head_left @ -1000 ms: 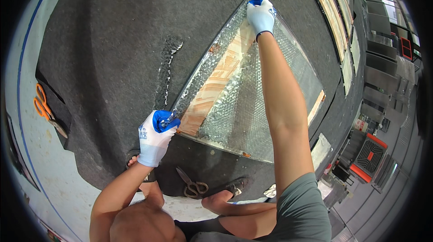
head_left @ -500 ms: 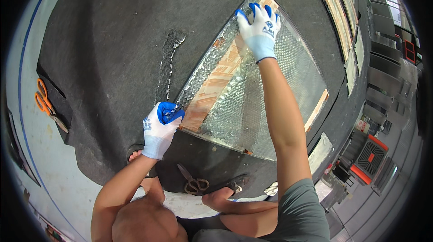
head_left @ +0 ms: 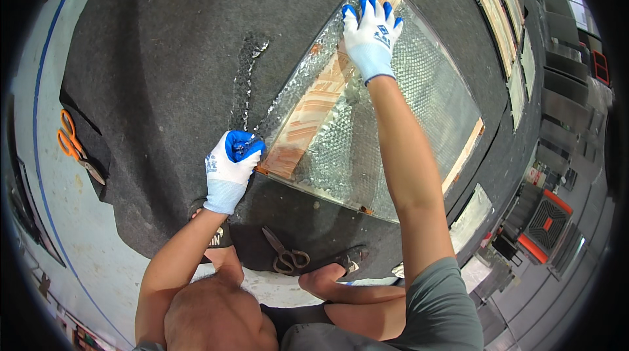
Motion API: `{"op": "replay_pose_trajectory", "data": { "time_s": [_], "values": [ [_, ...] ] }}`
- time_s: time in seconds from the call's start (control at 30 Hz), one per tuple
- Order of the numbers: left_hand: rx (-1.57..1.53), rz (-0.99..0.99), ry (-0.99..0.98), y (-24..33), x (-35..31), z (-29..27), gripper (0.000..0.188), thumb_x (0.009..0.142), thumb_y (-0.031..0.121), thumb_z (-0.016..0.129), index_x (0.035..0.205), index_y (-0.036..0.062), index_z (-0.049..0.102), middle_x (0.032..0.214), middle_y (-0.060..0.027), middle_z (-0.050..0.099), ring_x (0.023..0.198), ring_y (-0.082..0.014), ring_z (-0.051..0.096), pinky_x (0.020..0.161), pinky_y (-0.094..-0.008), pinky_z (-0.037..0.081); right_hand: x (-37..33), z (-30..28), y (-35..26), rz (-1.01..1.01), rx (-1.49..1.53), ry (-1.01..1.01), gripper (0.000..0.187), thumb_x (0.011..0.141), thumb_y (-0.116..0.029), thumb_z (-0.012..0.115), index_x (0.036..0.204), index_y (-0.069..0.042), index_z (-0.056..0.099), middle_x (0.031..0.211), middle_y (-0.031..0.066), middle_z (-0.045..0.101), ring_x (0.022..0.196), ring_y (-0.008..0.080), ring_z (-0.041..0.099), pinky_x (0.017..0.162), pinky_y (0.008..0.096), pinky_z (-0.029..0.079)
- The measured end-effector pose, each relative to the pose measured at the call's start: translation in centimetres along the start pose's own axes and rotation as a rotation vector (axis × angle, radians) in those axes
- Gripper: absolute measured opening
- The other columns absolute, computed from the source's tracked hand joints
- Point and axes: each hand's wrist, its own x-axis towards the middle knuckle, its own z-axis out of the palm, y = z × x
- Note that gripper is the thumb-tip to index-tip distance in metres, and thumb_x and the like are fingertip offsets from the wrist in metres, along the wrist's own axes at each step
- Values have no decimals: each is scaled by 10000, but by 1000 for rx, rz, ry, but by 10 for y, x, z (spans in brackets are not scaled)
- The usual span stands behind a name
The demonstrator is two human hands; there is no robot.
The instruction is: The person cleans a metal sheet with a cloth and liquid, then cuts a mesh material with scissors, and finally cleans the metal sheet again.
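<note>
A large flat panel (head_left: 452, 105) with a transparent surface lies on a dark mat. Clear bubble wrap (head_left: 416, 56) covers much of it, with a brown-and-white streaked strip (head_left: 308, 118) running along its left part. My right hand (head_left: 372, 40), in a white glove with blue fingertips, presses near the panel's far end, fingers spread. At the near left corner, my left hand (head_left: 232, 158), gloved alike, is curled round a crumpled clear piece that looks like bubble wrap. Its palm side faces up, and the fingers partly hide the piece. Left of the panel, a narrow clear bubbly strip (head_left: 244, 82) lies on the mat.
Dark-handled scissors (head_left: 286, 256) lie near my feet. Orange-handled shears (head_left: 75, 145) rest at the mat's left edge. More framed panels (head_left: 501, 23) lie at the far right. A black-and-red box (head_left: 547, 226) stands on the floor at right.
My right hand has moved slightly left and lies flatter on the panel. My left hand keeps its grip at the near corner. The whole view has shifted a little.
</note>
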Motion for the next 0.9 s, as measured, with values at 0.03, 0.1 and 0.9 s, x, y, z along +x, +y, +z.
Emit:
{"op": "replay_pose_trajectory", "data": {
  "time_s": [0.03, 0.1, 0.9],
  "values": [
    [-8, 7, -7, 1, 0, 0, 191, 947, 58, 814, 1077, 35, 676, 889, 5, 702, 756, -45, 630, 644, -233, 529, -7, -7, 3, 9, 58, -11, 534, 1022, -452, 612, 1424, -103, 644, 1456, 134, 625, 1461, 356, 463, 1267, 604, 217],
    [-2, 0, -12, 3, -2, 0, 195, 948, 67, 817, 1078, 39, 675, 885, 9, 698, 748, -43, 627, 630, -231, 524, -18, -17, 5, -42, 197, 71, 265, 947, -300, 729, 1161, -149, 766, 1172, 83, 743, 1232, 313, 598, 1175, 552, 335],
    [-3, -169, -269, 11, -16, 15, 197, 958, 74, 789, 1120, 30, 685, 903, -10, 743, 739, -54, 646, 611, -226, 518, -38, -44, -3, -595, 42, -178, 258, 958, -226, 662, 1200, -174, 736, 1319, 58, 674, 1356, 295, 544, 1239, 566, 307]
  ]
}}
